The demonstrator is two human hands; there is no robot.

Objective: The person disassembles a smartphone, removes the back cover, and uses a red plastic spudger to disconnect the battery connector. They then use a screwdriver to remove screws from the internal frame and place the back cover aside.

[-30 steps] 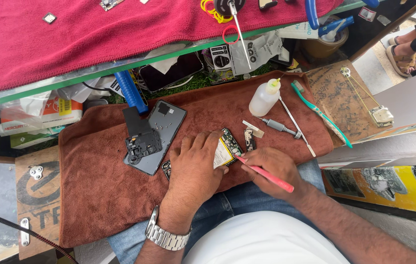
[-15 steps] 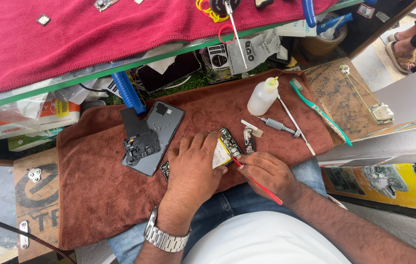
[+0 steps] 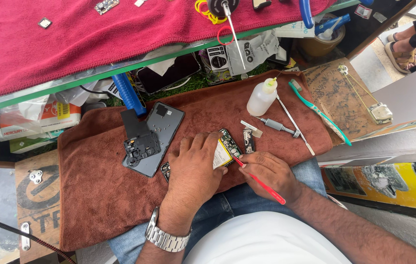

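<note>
Since the earlier frame the right hand [image 3: 272, 175] has drawn back slightly, its red pry tool [image 3: 259, 180] now angled with the tip at the battery's edge. It pinches the tool narrowly. The left hand [image 3: 195, 168] lies flat, fingers spread, pressing on the opened phone [image 3: 227, 146] on the brown towel [image 3: 95, 195]. The phone looks light, thin and fragile; it is best held by its frame edges, away from the soft battery.

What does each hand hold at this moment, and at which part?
The right hand holds a red tool near its middle, tip at the opened phone. The left hand presses flat on that phone, covering most of it.
</note>
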